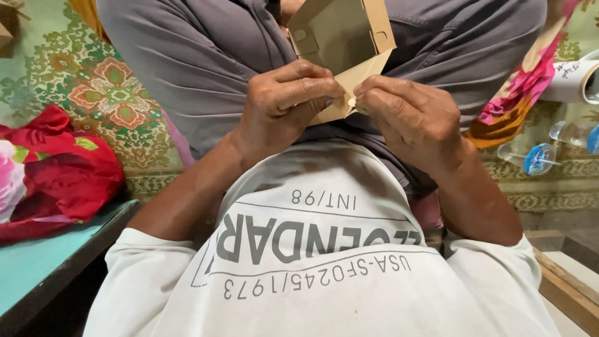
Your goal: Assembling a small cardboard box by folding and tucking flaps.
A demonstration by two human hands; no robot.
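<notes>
A tan cardboard box piece, partly folded, is held up in front of my grey trousers. My left hand pinches its lower flap from the left, fingers curled tight. My right hand pinches the same flap from the right, thumb and fingertips pressed together at the fold. The two hands nearly touch at the flap's lower corner. The box's open inside faces me, with small slots showing in its panels.
A patterned green floor mat lies under my legs. A red flowered cloth rests at the left on a teal surface. A white roll and clear plastic cups lie at the right. A wooden edge runs bottom right.
</notes>
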